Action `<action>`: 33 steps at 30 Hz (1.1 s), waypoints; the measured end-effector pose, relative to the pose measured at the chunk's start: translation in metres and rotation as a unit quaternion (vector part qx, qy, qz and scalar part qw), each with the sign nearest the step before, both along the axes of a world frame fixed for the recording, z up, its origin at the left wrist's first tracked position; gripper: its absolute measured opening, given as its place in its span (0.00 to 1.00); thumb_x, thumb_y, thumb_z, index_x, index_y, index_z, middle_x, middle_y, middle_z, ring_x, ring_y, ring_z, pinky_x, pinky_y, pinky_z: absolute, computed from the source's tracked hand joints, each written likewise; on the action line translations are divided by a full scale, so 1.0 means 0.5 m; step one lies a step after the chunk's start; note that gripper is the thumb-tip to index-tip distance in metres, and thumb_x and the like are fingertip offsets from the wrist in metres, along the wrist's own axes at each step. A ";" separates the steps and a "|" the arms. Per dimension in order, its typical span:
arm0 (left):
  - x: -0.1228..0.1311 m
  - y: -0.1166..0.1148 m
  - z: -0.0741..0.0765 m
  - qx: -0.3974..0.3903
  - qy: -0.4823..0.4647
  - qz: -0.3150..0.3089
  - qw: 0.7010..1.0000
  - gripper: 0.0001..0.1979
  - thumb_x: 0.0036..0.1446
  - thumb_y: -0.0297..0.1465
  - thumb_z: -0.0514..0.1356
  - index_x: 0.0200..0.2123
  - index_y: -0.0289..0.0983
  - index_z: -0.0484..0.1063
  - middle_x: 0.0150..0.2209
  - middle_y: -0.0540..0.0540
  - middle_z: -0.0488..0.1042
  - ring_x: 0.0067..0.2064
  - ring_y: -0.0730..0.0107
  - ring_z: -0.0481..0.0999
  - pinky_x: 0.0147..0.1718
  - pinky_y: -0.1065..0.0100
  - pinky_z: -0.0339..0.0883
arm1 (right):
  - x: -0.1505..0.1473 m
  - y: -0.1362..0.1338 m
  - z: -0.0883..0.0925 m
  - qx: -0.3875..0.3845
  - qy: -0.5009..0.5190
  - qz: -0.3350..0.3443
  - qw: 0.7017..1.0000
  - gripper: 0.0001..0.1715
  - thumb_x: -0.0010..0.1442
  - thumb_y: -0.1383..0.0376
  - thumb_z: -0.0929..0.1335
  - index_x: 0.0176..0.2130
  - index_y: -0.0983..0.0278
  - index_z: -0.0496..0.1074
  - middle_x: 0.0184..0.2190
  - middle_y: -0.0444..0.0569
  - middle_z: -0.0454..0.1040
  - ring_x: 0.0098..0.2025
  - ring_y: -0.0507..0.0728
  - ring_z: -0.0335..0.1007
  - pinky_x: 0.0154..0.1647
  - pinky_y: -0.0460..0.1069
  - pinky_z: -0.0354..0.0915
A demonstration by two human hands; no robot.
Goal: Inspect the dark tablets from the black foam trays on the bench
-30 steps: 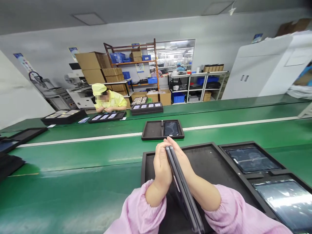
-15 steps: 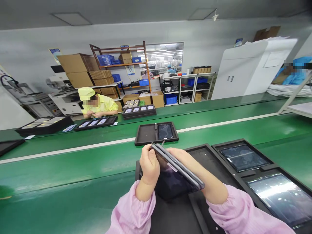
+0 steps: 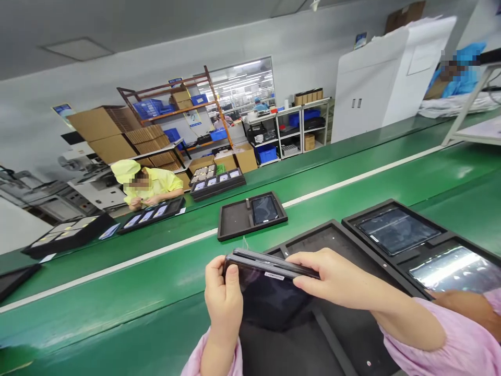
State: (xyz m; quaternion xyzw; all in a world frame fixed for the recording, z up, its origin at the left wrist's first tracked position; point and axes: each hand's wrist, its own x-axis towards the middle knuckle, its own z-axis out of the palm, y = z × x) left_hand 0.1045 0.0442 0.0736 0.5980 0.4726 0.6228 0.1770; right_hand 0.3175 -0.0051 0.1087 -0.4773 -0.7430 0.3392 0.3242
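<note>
Two dark tablets lie face to back as a stack, tilted above a black foam tray (image 3: 289, 350). The lower tablet (image 3: 270, 300) shows its glossy dark screen and a small white label on its edge. The upper tablet (image 3: 256, 256) sits slightly apart from it at the left end. My left hand (image 3: 223, 292) is closed around the left end, thumb on the screen side. My right hand (image 3: 336, 274) pinches the right end between thumb and fingers; how it splits its grip between the two tablets is partly hidden.
At right, another tray holds a dark tablet (image 3: 397, 230) and a shiny-screened tablet (image 3: 457, 266); another person's hand (image 3: 465, 308) reaches there. A tray with one tablet (image 3: 265, 209) lies ahead on the green conveyor (image 3: 136, 292). A person in yellow (image 3: 156, 183) works opposite.
The stacked tablets have turned closer to level. My right hand has moved from behind them to their right end. Another person's hand has appeared at right, and the view has tilted.
</note>
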 end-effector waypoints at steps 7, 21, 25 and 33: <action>-0.011 -0.012 0.019 -0.033 -0.011 -0.028 0.999 0.23 0.48 0.51 0.58 0.35 0.38 0.65 0.38 0.44 0.73 0.40 0.63 0.74 0.41 0.63 0.69 | 0.006 0.016 -0.008 0.005 0.032 0.005 0.999 0.17 0.53 0.67 0.64 0.43 0.60 0.73 0.32 0.42 0.76 0.30 0.54 0.67 0.32 0.46 0.58; -0.028 -0.021 -0.007 -0.032 -0.033 -0.011 0.999 0.21 0.50 0.48 0.60 0.37 0.38 0.64 0.33 0.48 0.72 0.36 0.68 0.74 0.35 0.69 0.69 | 0.025 0.054 -0.005 -0.109 0.130 0.099 0.981 0.16 0.54 0.59 0.65 0.39 0.66 0.74 0.30 0.45 0.74 0.30 0.53 0.64 0.32 0.46 0.59; -0.021 -0.028 -0.003 -0.036 -0.048 -0.009 0.998 0.21 0.50 0.47 0.60 0.38 0.37 0.64 0.34 0.47 0.73 0.37 0.68 0.75 0.36 0.68 0.70 | 0.022 0.062 0.007 -0.091 0.128 0.121 0.980 0.24 0.60 0.56 0.59 0.35 0.71 0.75 0.31 0.50 0.73 0.33 0.55 0.65 0.34 0.48 0.59; -0.026 -0.042 -0.020 -0.033 -0.083 -0.030 0.996 0.20 0.48 0.45 0.63 0.38 0.37 0.64 0.34 0.46 0.73 0.35 0.67 0.76 0.34 0.68 0.73 | 0.011 0.062 0.029 -0.127 0.076 0.109 0.983 0.17 0.54 0.59 0.64 0.31 0.69 0.76 0.25 0.44 0.70 0.27 0.51 0.61 0.29 0.44 0.57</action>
